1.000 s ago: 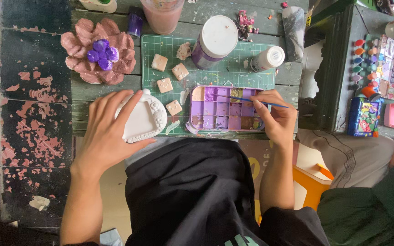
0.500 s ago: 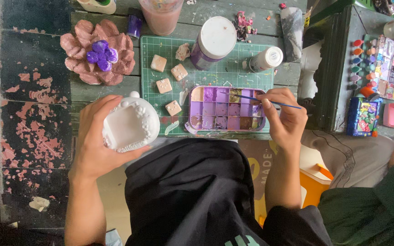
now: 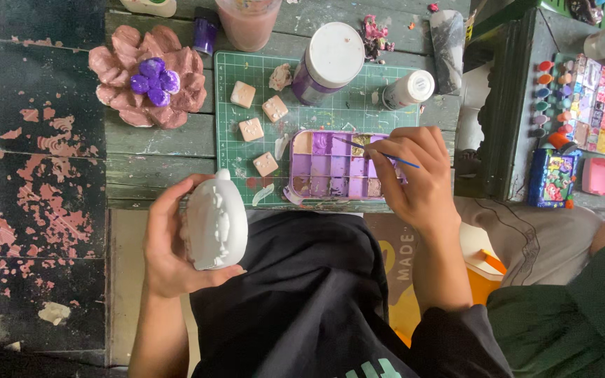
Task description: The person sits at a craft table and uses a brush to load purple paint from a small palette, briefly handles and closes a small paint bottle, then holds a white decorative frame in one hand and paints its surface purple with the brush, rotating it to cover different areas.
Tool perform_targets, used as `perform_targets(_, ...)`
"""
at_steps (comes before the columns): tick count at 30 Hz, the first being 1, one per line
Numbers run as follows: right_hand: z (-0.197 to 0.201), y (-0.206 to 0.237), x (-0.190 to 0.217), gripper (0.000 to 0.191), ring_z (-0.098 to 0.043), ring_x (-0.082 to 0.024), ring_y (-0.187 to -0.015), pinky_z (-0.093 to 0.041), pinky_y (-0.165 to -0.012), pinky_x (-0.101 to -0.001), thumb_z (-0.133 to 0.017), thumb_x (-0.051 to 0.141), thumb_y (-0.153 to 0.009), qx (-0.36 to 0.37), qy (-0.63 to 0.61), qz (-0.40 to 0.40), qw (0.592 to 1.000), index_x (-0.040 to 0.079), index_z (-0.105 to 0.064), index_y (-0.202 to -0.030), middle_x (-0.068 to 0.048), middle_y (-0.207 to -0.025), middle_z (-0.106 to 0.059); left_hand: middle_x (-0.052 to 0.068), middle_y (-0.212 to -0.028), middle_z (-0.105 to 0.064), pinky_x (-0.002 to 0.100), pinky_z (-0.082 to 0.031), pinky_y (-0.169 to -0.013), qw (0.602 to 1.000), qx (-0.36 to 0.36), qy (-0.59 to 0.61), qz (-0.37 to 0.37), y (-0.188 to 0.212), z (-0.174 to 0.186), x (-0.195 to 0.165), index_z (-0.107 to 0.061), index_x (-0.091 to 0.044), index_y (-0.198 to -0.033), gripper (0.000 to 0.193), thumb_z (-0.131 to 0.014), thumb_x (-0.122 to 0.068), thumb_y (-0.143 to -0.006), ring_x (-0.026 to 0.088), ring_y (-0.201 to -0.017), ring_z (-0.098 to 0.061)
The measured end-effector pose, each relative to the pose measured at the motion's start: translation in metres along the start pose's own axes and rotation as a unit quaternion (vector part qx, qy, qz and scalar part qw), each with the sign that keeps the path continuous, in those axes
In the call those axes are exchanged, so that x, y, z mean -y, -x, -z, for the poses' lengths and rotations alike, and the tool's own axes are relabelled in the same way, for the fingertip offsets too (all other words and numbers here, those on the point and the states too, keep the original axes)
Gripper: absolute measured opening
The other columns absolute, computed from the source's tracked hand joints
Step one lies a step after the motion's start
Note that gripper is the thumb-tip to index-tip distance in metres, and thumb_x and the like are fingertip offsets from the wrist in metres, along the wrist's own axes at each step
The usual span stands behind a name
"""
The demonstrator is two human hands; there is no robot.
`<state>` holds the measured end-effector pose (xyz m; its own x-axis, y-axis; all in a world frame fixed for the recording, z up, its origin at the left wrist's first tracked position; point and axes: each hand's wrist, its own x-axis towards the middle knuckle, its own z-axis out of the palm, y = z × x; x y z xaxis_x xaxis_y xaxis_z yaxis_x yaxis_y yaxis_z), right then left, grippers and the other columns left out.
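The left hand (image 3: 166, 248) grasps a white unpainted figurine (image 3: 216, 222). The right hand (image 3: 414, 178) grips a thin brush (image 3: 379, 152) over the purple paint palette (image 3: 334, 168).

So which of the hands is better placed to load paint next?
Probably the right hand: it holds the thin brush over the purple palette. The left hand is occupied with the white figurine.

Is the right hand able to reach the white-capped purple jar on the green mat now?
Probably yes: the right hand, holding a thin brush over the paint palette, has only bare cutting mat between it and the purple jar.
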<state>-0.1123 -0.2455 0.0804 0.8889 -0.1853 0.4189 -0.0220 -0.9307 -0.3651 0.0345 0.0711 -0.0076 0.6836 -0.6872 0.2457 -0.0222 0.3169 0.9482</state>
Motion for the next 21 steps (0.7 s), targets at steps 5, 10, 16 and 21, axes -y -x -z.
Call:
perform_targets(5,0.002,-0.012,0.004,0.017,-0.065,-0.028,-0.099,-0.046,-0.087,-0.0433,-0.077,0.000,-0.093,0.027,0.027,0.022,0.999,0.003,-0.070,-0.108,-0.007,-0.100,-0.070,0.021,-0.152,-0.048,0.042,-0.043,-0.121,0.999,-0.007,0.026,0.030,0.004,-0.003,-0.001,-0.035,-0.005,-0.160,0.117,-0.099,-0.024,-0.063,0.029,-0.141,-0.052)
perform_targets(10,0.003,-0.019,0.007,0.018,-0.065,-0.028,-0.100,-0.047,-0.088,-0.0441,-0.077,0.000,-0.092,0.044,0.025,0.042,0.998,0.003,-0.069,-0.108,-0.007,-0.102,-0.071,0.023,-0.157,-0.047,0.042,-0.040,-0.123,0.993,0.006,0.102,0.065,0.012,-0.005,-0.001,-0.032,-0.003,-0.159,0.122,-0.101,-0.034,-0.064,0.031,-0.145,-0.051)
perform_targets(16,0.002,-0.023,0.009,0.018,-0.065,-0.029,-0.100,-0.046,-0.088,-0.0448,-0.077,0.001,-0.092,0.061,0.033,0.059,0.996,0.001,-0.068,-0.107,-0.007,-0.101,-0.071,0.024,-0.156,-0.045,0.046,-0.042,-0.122,0.972,0.010,0.210,0.101,0.020,-0.015,0.001,-0.026,-0.001,-0.159,0.130,-0.102,-0.047,-0.064,0.034,-0.139,-0.055)
perform_targets(21,0.004,-0.018,0.006,0.016,-0.064,-0.029,-0.097,-0.046,-0.086,-0.0434,-0.077,-0.001,-0.092,0.038,0.014,0.029,0.999,0.002,-0.070,-0.106,-0.008,-0.099,-0.070,0.026,-0.152,-0.050,0.054,-0.050,-0.116,0.941,0.023,0.309,0.137,0.017,-0.027,0.008,-0.023,-0.005,-0.159,0.134,-0.102,-0.051,-0.061,0.038,-0.141,-0.056)
